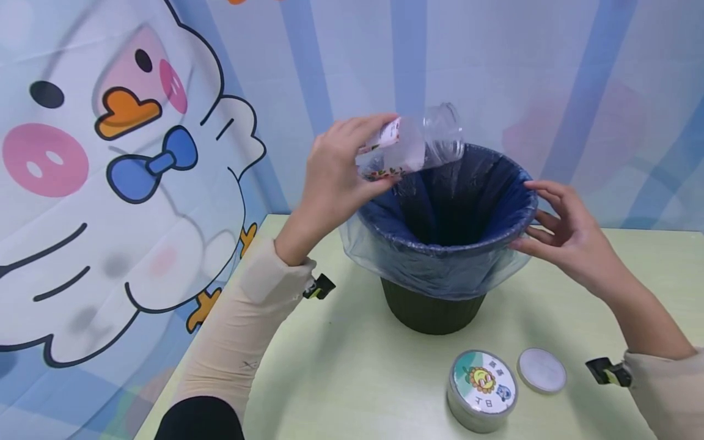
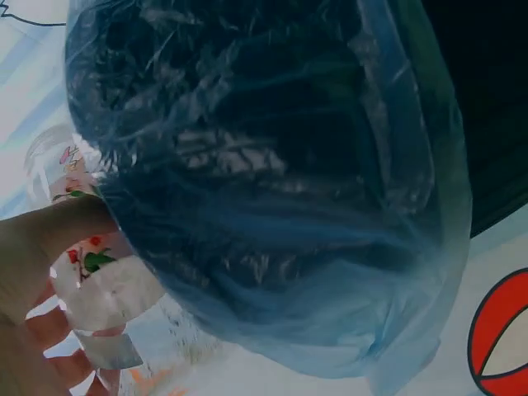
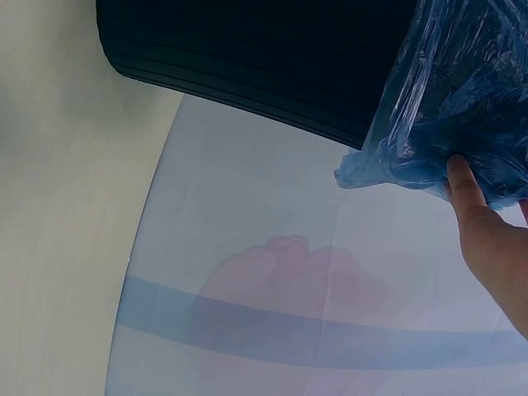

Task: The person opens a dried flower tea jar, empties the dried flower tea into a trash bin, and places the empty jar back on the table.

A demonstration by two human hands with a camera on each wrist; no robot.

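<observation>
My left hand (image 1: 335, 165) grips a clear plastic jar (image 1: 409, 143) with a flowered label, its fingers and thumb wrapped round the body. Tipped nearly on its side, the jar has its uncapped mouth over the opening of a dark trash bin (image 1: 434, 311). A translucent blue trash bag (image 1: 385, 256) lines the bin and is folded down over its rim. On the rim's right side, my right hand (image 1: 572, 238) holds the bag-covered edge with fingertips and thumb. In the right wrist view the thumb presses on the bag (image 3: 421, 148). What lies deep inside the bin is hidden in shadow.
On the pale table (image 1: 352, 379), in front of the bin, sit a round tin-like container (image 1: 482, 391) with a sun-flower picture on top and a flat pale round lid (image 1: 541, 370). Behind hangs a printed cloth backdrop (image 1: 357, 61) with a cartoon bird.
</observation>
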